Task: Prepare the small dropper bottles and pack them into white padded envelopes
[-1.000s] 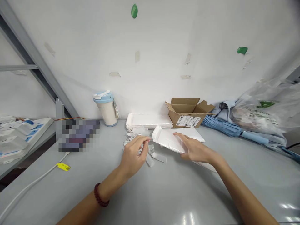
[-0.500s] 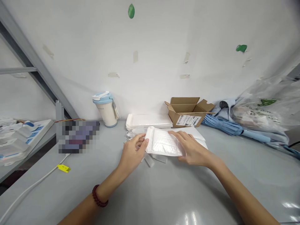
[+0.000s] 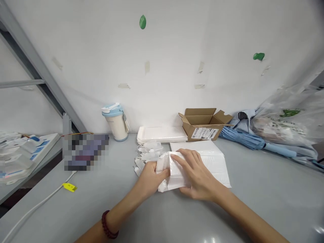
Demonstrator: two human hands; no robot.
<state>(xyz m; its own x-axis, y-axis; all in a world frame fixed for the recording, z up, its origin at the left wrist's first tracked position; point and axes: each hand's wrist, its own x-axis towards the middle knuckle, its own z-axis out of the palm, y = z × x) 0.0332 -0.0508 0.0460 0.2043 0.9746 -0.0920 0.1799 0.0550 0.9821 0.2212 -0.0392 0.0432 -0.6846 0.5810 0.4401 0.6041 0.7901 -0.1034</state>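
Observation:
Between my hands is a white padded envelope point(image 3: 177, 179), its flap end toward the left. My left hand point(image 3: 150, 177) pinches that flap end, thumb on top and fingers behind. Across the envelope's right part lies my right hand point(image 3: 199, 173), gripping it with the thumb at the near edge and fingers over the top. Another white padded envelope point(image 3: 215, 158) rests flat on the table, partly hidden behind my right hand. Behind my left hand is a pile of small translucent plastic pieces point(image 3: 149, 152); my left hand hides some of them.
A stack of white envelopes point(image 3: 162, 133) lies by the wall, beside an open cardboard box point(image 3: 202, 125). A tumbler point(image 3: 116, 125) stands further left, near a blurred-out device point(image 3: 88, 152) with a white cable point(image 3: 43, 199). On the right are a folded blue umbrella point(image 3: 243, 136) and a plastic bag point(image 3: 280, 121).
The held envelope has come nearer and lower. My left hand, at first apart from it, took hold of its flap end, which now looks spread open. My right hand keeps its grip.

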